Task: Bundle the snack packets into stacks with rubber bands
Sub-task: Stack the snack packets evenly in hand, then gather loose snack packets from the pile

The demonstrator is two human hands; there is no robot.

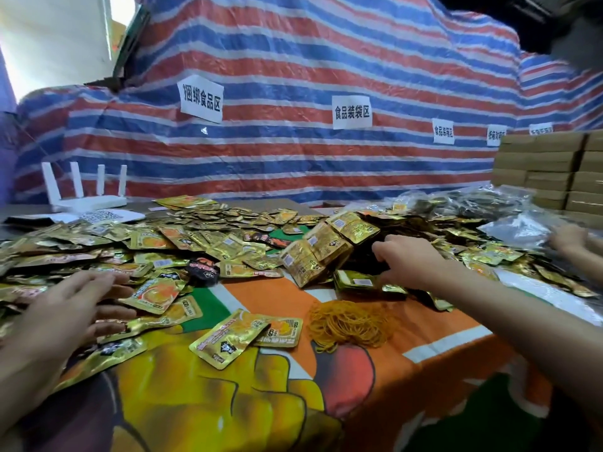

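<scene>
Your printed tablecloth point(261, 402) is lying nearest, orange and yellow, with one loose packet point(225, 339) resting on it and the pile of rubber bands point(349, 324) sitting just to that packet's right. You are spreading your left hand point(75, 308) flat, fingers apart, over the scattered snack packets point(156, 291) at the left of the heap. Your right hand point(408, 262) is reaching onto a squared stack point(355, 282) lying just beyond the bands. Its fingers are bending down onto the stack, though I cannot tell whether they are pinching it. To do this step well, you are best off keeping the edges flush and the stack squeezed tight while a band is going on, since loose foil is likely to slide. Farther back, bundled stacks point(319, 252) are leaning together, another person's hand point(567, 239) is showing at far right, and a white router point(85, 197) is standing before the striped tarp point(293, 158).
</scene>
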